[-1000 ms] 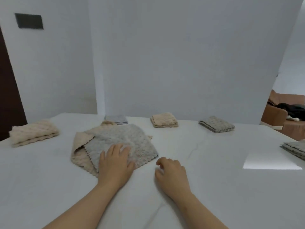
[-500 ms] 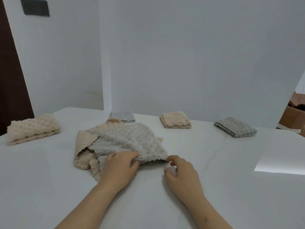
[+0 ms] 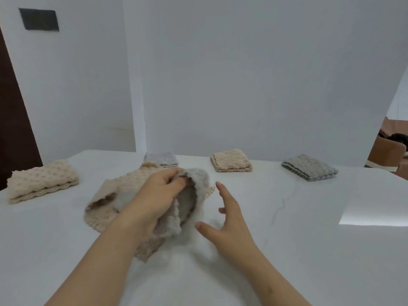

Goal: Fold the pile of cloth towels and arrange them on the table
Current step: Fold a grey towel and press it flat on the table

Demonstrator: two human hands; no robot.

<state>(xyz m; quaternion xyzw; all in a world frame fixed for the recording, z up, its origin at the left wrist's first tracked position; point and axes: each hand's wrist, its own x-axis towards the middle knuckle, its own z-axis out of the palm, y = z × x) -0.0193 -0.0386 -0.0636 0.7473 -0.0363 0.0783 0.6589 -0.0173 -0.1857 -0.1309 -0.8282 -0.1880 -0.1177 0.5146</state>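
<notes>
Since the folded towels are set out round its rim, the white counter [image 3: 287,250] seems to serve as both workbench and display. A thick beige stack [image 3: 42,181] lies by the left edge. Along the far edge sit a small grey square [image 3: 162,157], a beige square [image 3: 230,161] and a grey-green square [image 3: 309,167], well apart from one another, probably spaced as finished places.

Between these and the near edge, left of centre, a loose beige towel [image 3: 119,186] lies rumpled on the counter. Over it hangs the grey towel [image 3: 198,180], raised in a drooping loop, apparently being peeled off the pile for its own fold.

The left hand [image 3: 159,195] holds it up, its fingers [image 3: 176,182] curled in and pinching the towel's edge. The right hand [image 3: 227,219] hovers just beside the towel, toward the right edge, fingers [image 3: 223,192] spread and holding nothing, likely poised to catch the hanging side.
</notes>
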